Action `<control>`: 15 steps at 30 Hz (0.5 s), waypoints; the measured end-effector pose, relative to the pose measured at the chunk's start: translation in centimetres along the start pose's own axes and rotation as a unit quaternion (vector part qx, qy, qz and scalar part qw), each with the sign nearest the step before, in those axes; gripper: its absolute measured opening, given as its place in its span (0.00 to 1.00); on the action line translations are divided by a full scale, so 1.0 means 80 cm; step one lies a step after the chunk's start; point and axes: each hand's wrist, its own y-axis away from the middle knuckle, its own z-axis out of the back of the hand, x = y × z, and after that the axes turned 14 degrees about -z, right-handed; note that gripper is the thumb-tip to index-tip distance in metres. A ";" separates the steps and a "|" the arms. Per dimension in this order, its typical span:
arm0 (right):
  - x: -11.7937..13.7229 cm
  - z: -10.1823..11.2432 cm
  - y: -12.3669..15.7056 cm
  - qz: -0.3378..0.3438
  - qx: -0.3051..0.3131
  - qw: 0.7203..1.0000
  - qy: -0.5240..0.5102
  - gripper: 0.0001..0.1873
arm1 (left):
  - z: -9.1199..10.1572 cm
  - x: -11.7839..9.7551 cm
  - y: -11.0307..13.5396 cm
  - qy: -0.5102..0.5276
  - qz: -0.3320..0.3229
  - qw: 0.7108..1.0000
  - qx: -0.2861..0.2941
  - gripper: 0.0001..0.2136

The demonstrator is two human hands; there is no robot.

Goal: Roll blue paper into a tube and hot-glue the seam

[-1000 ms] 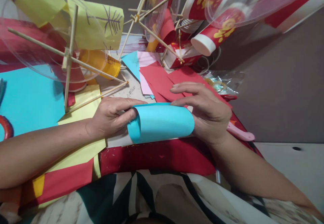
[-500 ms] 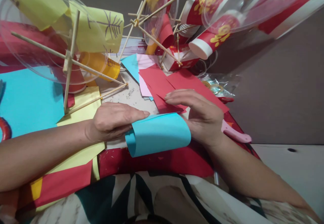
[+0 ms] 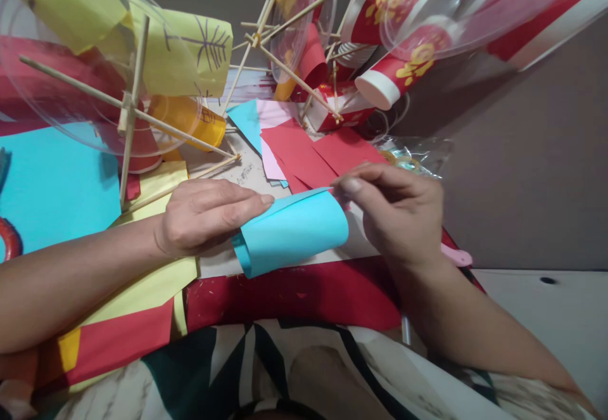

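Curling mid-frame, light-blue paper (image 3: 297, 233) is held by the left hand (image 3: 209, 217); whether it is pinched by the right hand (image 3: 403, 211) cannot be told.

This is a craft workspace, home or classroom unclear. Coloured paper (image 3: 294, 152) lies across the table (image 3: 251, 168); stick frames (image 3: 294, 78) and paper cups (image 3: 401, 71) crowd its far edge.

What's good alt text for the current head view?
A person's left hand holds a loosely rolled light-blue paper, while the right hand is at its upper right corner. Red paper sheets lie just beyond; a wooden-stick frame is at left, red-and-white paper cups at upper right.
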 end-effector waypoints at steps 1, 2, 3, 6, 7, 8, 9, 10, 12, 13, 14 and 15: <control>0.000 0.001 0.000 -0.063 0.017 0.997 -0.028 0.11 | 0.001 0.001 -0.001 0.000 -0.006 1.000 -0.005 0.16; 0.000 0.002 -0.001 -0.124 0.049 0.990 -0.054 0.16 | 0.002 0.002 -0.002 0.006 -0.003 1.000 -0.005 0.15; 0.000 0.002 -0.001 -0.177 0.088 0.977 -0.074 0.21 | 0.002 0.002 -0.003 0.014 0.006 1.000 0.000 0.13; 0.004 -0.001 0.001 -0.267 0.201 0.936 -0.109 0.31 | 0.001 0.004 -0.003 0.026 0.032 0.998 0.046 0.09; 0.006 -0.004 0.002 -0.281 0.223 0.926 -0.119 0.33 | 0.000 0.004 -0.003 0.019 0.028 0.998 0.059 0.09; 0.009 -0.006 0.004 -0.294 0.240 0.915 -0.133 0.34 | -0.001 0.005 -0.003 0.008 0.017 0.998 0.062 0.09; 0.012 -0.008 0.005 -0.308 0.253 0.905 -0.147 0.34 | -0.002 0.005 -0.003 -0.006 0.000 0.998 0.057 0.09; 0.015 -0.010 0.006 -0.324 0.264 0.894 -0.159 0.34 | -0.003 0.006 -0.003 -0.025 -0.020 0.998 0.050 0.10; 0.021 -0.012 0.007 -0.360 0.280 0.872 -0.178 0.31 | -0.006 0.008 -0.002 -0.073 -0.073 0.994 0.041 0.10; 0.022 -0.013 0.007 -0.375 0.287 0.862 -0.186 0.29 | -0.008 0.008 -0.001 -0.104 -0.097 0.989 0.041 0.09; 0.023 -0.013 0.006 -0.389 0.292 0.852 -0.193 0.27 | -0.009 0.009 0.000 -0.135 -0.120 0.983 0.044 0.09; 0.022 -0.013 0.005 -0.401 0.293 0.845 -0.200 0.26 | -0.011 0.009 0.001 -0.161 -0.136 0.976 0.049 0.08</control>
